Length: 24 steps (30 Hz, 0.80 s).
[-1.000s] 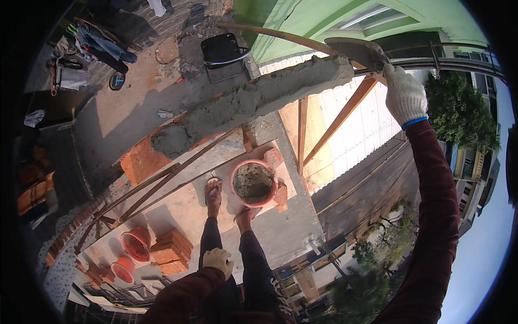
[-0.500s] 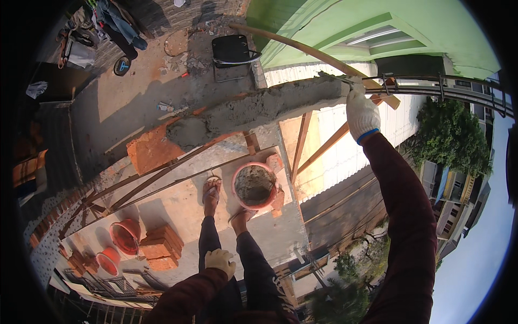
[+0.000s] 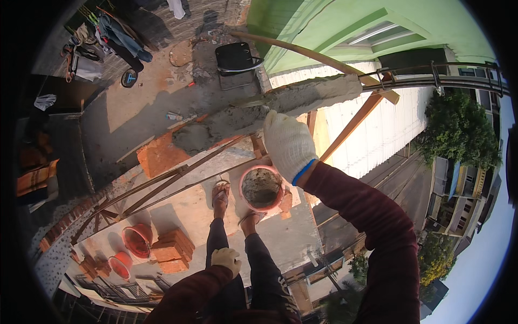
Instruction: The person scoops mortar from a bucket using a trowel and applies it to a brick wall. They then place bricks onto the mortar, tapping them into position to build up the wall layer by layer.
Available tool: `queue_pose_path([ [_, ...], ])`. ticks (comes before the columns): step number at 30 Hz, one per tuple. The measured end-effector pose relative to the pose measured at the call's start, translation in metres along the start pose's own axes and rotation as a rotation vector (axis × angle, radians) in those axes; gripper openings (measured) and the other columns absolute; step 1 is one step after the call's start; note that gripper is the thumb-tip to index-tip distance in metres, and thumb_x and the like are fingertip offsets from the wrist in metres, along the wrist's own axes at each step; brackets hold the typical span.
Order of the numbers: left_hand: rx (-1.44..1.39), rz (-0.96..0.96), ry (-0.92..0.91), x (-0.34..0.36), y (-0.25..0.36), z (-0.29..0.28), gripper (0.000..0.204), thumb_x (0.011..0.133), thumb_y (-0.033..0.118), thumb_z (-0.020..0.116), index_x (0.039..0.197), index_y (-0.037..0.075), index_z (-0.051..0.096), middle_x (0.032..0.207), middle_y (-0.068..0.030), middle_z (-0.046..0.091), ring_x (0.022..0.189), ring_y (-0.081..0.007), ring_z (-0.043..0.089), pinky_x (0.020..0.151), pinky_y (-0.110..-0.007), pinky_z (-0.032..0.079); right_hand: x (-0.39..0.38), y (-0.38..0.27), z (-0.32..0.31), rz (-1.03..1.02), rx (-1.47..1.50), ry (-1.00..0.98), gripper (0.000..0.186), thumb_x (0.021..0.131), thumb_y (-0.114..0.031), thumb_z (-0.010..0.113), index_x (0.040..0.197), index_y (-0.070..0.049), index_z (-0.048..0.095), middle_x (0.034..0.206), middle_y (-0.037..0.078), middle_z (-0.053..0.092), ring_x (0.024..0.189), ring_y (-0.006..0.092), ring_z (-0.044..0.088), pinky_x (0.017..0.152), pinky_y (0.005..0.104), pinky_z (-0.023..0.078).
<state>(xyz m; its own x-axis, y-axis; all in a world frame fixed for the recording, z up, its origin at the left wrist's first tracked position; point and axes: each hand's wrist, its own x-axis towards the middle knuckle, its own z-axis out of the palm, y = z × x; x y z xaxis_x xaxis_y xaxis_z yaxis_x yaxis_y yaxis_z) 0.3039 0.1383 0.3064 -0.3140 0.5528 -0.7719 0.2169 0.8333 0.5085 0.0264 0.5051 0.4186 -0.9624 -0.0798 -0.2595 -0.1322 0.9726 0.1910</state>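
Scaffold platform (image 3: 183, 205), high above a yard. Brick wall top (image 3: 259, 116), spread with wet mortar: the landmark. Right hand (image 3: 288, 143), gloved, upon it, fingers curled; held tool not discernible. Mortar bucket (image 3: 261, 188) just below, within reach. Left hand (image 3: 226, 259), loosely closed, empty, resting on the thigh well below.

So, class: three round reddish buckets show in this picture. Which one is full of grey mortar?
The bucket just beyond the person's feet, directly below the gloved right hand. The other two buckets sit far left beside the brick stack, without grey fill.
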Motion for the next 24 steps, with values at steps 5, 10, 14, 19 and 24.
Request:
queue_pose_path([
  [5, 0.009, 0.008, -0.001, 0.0, 0.002, -0.003, 0.03, 0.089, 0.033, 0.068, 0.112, 0.017, 0.079, 0.123, -0.0037, 0.074, 0.126, -0.0253, 0.064, 0.11, -0.047, 0.042, -0.022, -0.027, -0.03, -0.104, 0.166, -0.031, 0.049, 0.086, -0.019, 0.078, 0.124, 0.002, 0.056, 0.104, 0.014, 0.066, 0.095, 0.0265, 0.071, 0.074, 0.0391, 0.059],
  [10, 0.055, 0.049, 0.082, -0.006, -0.013, 0.005, 0.025, 0.088, 0.03, 0.068, 0.106, 0.017, 0.079, 0.115, -0.002, 0.075, 0.12, -0.0239, 0.066, 0.104, -0.046, 0.044, -0.115, -0.006, -0.056, 0.078, 0.532, 0.044, 0.057, 0.083, -0.008, 0.074, 0.136, 0.003, 0.055, 0.104, 0.017, 0.066, 0.094, 0.035, 0.07, 0.075, 0.0439, 0.058],
  [14, 0.05, 0.017, -0.003, -0.006, -0.006, -0.016, 0.028, 0.088, 0.031, 0.072, 0.109, 0.013, 0.078, 0.121, -0.006, 0.074, 0.122, -0.0267, 0.065, 0.106, -0.045, 0.045, -0.232, 0.003, -0.023, 0.435, 0.719, -0.086, 0.035, 0.085, -0.005, 0.067, 0.119, -0.002, 0.058, 0.102, 0.017, 0.065, 0.086, 0.0386, 0.071, 0.074, 0.046, 0.058],
  [19, 0.134, 0.079, -0.016, 0.0, -0.003, -0.022, 0.029, 0.088, 0.029, 0.073, 0.11, 0.011, 0.077, 0.123, -0.0058, 0.072, 0.123, -0.0264, 0.061, 0.105, -0.046, 0.045, -0.297, -0.031, 0.12, 0.551, 0.609, -0.45, 0.018, 0.092, -0.011, 0.069, 0.108, -0.006, 0.062, 0.101, 0.015, 0.07, 0.084, 0.037, 0.075, 0.069, 0.0472, 0.06],
  [24, 0.188, 0.095, -0.076, -0.002, -0.008, -0.023, 0.029, 0.087, 0.028, 0.074, 0.11, 0.01, 0.077, 0.122, -0.0048, 0.072, 0.124, -0.0276, 0.06, 0.104, -0.046, 0.045, -0.261, -0.109, 0.324, 0.505, 0.365, -0.452, 0.013, 0.094, -0.014, 0.068, 0.107, -0.009, 0.067, 0.096, 0.01, 0.073, 0.088, 0.0293, 0.079, 0.068, 0.0402, 0.063],
])
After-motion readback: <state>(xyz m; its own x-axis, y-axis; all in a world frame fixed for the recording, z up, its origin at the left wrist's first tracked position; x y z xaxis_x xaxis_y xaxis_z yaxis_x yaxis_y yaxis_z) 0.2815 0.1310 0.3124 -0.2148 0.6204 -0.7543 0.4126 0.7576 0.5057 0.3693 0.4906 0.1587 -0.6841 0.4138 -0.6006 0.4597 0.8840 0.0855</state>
